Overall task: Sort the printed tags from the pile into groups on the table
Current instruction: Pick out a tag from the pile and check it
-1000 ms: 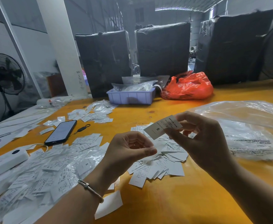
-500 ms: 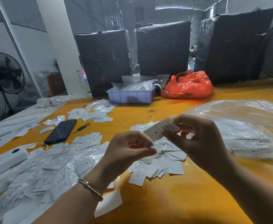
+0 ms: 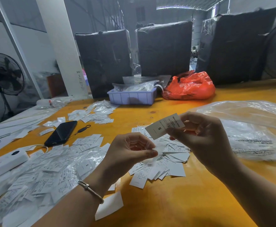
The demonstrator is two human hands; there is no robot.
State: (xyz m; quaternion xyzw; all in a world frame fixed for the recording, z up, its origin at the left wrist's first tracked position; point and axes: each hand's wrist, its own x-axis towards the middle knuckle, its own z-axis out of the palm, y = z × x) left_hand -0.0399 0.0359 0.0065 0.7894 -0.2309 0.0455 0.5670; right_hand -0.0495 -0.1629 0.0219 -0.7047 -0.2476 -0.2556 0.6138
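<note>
Warehouse / garment packing floor. Evidence: corrugated metal roof point(image 3: 191, 4) and bare white column point(image 3: 58, 46); three big black-wrapped bales point(image 3: 163, 49) along the counter's far edge; pedestal fan point(image 3: 4, 74) off the left edge; long yellow counter point(image 3: 174, 202) strewn with printed size tags point(image 3: 35, 177), clear poly bags point(image 3: 256, 128), and a lilac parts tray point(image 3: 130, 96) near the far edge.

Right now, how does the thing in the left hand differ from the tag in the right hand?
1. The tag is flat, stiff and opaque white; the wrapper is crumpled and see-through.
2. The tag shows a printed S; the wrapper shows no print.
3. The right hand holds the tag higher; the left hand pinches the wrapper lower.
Both are held above the table.
</note>
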